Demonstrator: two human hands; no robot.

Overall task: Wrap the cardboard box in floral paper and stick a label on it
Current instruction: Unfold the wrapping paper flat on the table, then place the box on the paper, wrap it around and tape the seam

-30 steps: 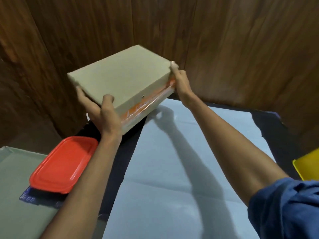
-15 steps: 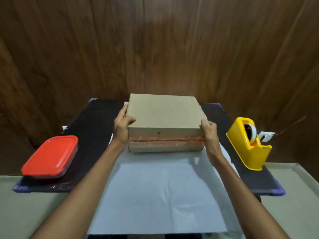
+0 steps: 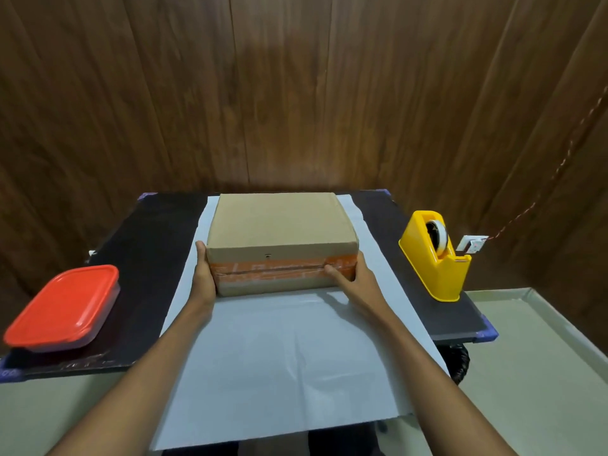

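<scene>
One cardboard box (image 3: 279, 225), banded with orange tape on its near side, lies flat on the far half of one sheet of pale paper (image 3: 279, 350) spread over the dark tabletop (image 3: 144, 258). Two hands flank the box: the left hand (image 3: 204, 274) grips its near-left corner, fingers curled round the side; the right hand (image 3: 353, 279) holds its near-right corner, thumb laid along the taped face. One red-lidded container (image 3: 64, 307) sits at the tabletop's left edge. One yellow tape dispenser (image 3: 436, 258) stands at the right, well apart from the box.
</scene>
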